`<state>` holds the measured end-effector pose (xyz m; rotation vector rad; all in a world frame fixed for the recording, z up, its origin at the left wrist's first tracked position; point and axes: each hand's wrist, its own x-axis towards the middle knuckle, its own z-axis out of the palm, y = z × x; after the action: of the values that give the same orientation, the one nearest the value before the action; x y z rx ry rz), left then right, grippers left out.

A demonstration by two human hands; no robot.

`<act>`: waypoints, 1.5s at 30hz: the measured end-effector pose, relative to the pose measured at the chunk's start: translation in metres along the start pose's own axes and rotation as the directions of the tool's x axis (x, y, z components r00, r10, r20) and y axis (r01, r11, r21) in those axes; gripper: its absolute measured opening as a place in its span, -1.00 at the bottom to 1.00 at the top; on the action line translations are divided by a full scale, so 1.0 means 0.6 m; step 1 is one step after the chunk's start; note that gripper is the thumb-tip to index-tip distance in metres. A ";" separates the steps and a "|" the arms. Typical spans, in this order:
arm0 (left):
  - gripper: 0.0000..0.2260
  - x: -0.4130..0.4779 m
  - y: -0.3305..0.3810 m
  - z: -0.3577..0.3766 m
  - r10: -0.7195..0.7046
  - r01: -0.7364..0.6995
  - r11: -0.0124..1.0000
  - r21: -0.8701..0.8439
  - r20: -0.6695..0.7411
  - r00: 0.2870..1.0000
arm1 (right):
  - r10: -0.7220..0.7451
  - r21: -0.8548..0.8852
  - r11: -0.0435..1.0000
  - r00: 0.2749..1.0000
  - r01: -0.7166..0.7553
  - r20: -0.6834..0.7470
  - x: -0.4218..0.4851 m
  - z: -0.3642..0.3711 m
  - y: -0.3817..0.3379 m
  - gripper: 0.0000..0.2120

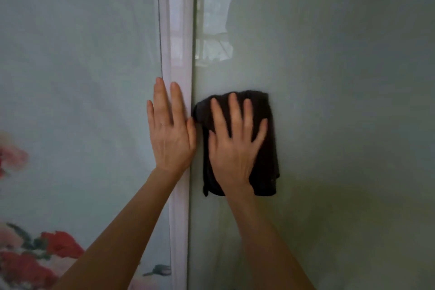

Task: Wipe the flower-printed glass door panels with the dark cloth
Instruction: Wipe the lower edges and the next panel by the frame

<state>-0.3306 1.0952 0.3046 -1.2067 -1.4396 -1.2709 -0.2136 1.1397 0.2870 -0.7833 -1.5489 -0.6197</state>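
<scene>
Two pale green glass door panels fill the head view. The left panel (77, 77) carries red flower prints at its lower left. The right panel (341, 101) is plain here and reflects a window. My right hand (235, 146) lies flat with spread fingers on the dark cloth (266, 167), pressing it against the right panel just right of the frame. My left hand (170, 129) rests flat, fingers straight, on the white vertical frame strip (177, 30) and the edge of the left panel.
The white frame strip runs top to bottom between the panels. Red and pink flowers (58, 247) are printed low on the left panel. A window reflection (216, 26) shines on the upper right panel.
</scene>
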 end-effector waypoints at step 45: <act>-0.52 -0.009 0.004 0.004 0.009 -0.007 0.997 -0.076 0.021 1.000 | 0.177 0.000 0.984 0.984 -0.177 -0.004 -0.079 0.026 -0.046 -0.53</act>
<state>-0.3274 1.0968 0.2996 -1.2791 -1.4112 -1.3212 -0.2428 1.1284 0.2394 -0.9083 -1.4564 -0.4901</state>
